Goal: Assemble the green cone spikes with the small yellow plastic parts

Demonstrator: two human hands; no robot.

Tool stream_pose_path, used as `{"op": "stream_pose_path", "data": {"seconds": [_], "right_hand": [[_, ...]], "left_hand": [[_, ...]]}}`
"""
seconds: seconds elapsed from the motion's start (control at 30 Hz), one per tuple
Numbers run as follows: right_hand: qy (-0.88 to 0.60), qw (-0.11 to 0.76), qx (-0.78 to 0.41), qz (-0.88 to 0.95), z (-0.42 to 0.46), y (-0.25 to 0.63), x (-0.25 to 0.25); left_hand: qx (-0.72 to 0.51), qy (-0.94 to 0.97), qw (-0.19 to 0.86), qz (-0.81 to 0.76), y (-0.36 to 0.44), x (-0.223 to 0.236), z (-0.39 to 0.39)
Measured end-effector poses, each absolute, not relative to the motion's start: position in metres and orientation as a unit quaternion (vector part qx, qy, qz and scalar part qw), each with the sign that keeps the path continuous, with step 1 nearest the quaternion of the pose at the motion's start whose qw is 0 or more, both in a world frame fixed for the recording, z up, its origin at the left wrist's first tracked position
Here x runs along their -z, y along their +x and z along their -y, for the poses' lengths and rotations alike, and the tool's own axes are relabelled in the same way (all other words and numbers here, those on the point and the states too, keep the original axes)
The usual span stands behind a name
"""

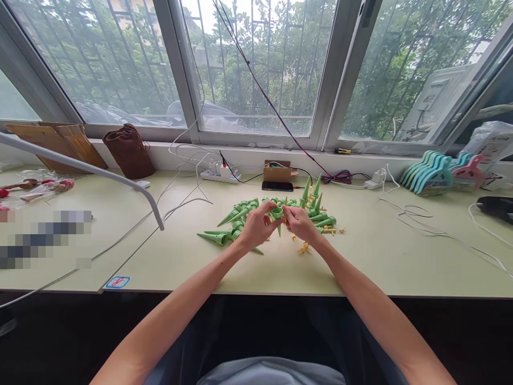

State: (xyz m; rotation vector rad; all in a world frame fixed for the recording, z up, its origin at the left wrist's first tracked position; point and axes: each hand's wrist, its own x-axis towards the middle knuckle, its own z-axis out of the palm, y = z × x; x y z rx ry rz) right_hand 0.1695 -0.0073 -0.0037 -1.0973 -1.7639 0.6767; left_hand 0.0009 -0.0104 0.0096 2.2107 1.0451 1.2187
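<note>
My left hand (260, 223) is closed around a green plastic plant watering spike (277, 213), its open round cup facing up and its point down. My right hand (300, 222) pinches at the right side of the cup, where a bit of yellow shows under the fingertips. That looks like a small yellow valve piece, mostly hidden by the fingers. Several more green spikes (218, 238) lie left of and behind my hands, and a few stand point up (316, 187) at the back right. Loose yellow pieces (304, 248) are scattered near my right wrist.
Behind the spikes lie a black phone (277, 186) and a small cardboard box (276, 172). A power strip (221, 174) with cables sits by the window. A grey lamp arm (120, 179) reaches in from the left. Teal and pink plastic hangers (430, 174) stand at the right.
</note>
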Motion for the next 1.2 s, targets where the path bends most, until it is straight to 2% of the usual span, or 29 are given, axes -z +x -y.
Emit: {"op": "stream_pose_path", "data": {"seconds": [0.87,1.2], "right_hand": [[-0.383,0.471,-0.344,0.716,0.0092,0.1682,0.004],[-0.36,0.449,-0.376,0.726,0.0092,0.1697,0.0063]], "left_hand": [[-0.464,0.765,0.242,-0.376,0.0031,-0.0057,0.0073],[-0.456,0.755,0.266,-0.389,-0.0003,-0.006,0.0023]]}}
